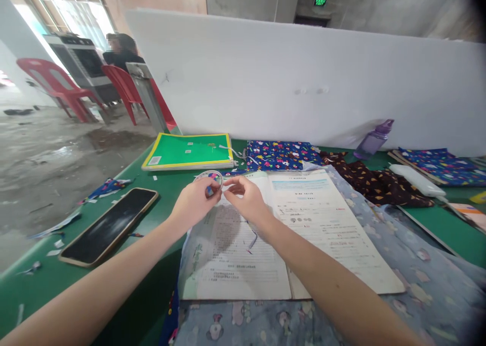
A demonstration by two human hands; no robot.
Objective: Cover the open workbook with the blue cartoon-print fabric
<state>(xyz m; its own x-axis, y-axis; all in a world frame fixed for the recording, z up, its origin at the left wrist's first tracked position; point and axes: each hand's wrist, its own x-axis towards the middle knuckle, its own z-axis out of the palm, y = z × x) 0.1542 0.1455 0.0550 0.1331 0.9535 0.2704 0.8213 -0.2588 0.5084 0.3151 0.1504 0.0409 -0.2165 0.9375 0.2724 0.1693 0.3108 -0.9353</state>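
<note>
A roll of clear tape (pixel 209 174) is gripped in my left hand (pixel 197 200), its ring standing up above the thumb and fingers. The fingertips of my right hand (pixel 248 201) are pinched at the near edge of the roll, on the tape; the loose end itself is too small to make out. Beneath both hands lies an open printed workbook (pixel 326 234), its left page partly covered by them. Blue-grey cloth with cartoon animals (pixel 231 325) is spread under the book. A thin dark scrap (pixel 252 239) rests on the left page.
A phone (pixel 110 227) lies on the green table at left, among scraps. Behind are a green book (pixel 190 151), folded navy patterned cloth (pixel 283 154) and a purple bottle (pixel 374 139) by the white board (pixel 304 62). Brown cloth (pixel 375 179) lies right. A person (pixel 121 52) sits far left.
</note>
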